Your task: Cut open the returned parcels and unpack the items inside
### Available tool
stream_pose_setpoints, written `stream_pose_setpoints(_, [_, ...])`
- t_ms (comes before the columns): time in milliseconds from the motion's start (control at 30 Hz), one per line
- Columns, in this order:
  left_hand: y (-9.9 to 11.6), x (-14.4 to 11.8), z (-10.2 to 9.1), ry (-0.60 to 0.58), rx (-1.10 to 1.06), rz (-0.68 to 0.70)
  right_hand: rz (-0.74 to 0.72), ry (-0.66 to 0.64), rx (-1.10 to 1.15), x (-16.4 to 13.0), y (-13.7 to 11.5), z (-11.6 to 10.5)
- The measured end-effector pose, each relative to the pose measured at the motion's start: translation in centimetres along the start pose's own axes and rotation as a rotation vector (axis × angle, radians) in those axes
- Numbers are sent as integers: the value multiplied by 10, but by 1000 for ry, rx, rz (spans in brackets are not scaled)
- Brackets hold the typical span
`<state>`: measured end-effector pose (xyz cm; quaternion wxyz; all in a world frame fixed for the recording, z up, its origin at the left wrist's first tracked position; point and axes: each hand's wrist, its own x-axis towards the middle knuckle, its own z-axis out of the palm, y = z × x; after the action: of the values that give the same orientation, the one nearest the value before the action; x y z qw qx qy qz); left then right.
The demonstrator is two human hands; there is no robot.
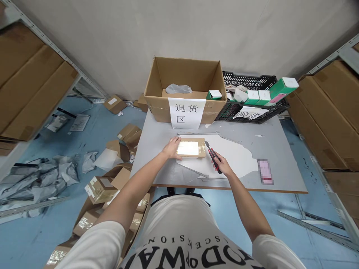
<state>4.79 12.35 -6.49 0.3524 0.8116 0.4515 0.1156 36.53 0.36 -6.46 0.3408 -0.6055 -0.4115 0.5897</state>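
A small taped cardboard box with a white label lies on the white sheet on the table. My left hand grips its left end, thumb on the near side and fingers over the far side. In my right hand is a black and red utility knife, its fingers wrapped around the handle. The knife's tip points up and left, close to the right end of the box; whether it touches the cardboard I cannot tell.
Behind stand a large open carton with a paper sign and a black plastic crate holding green-and-white boxes. A pink blurred item lies at the table's right. Several cardboard boxes and grey plastic bags cover the floor at left.
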Motion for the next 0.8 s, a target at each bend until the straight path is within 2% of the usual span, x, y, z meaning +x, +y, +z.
stream_pose_setpoints(133, [-1, 1, 0, -5, 18, -8, 18, 5, -35, 1, -6, 0])
stream_pose_setpoints(333, [-5, 2, 2, 8, 18, 10, -4, 93, -62, 8, -1, -2])
stream_pose_setpoints(600, [-6, 1, 3, 23, -59, 12, -10, 40, -28, 9, 1, -1])
stream_pose_setpoints(800, [-5, 1, 1, 20, -10, 25, 2, 42, -20, 11, -4, 2])
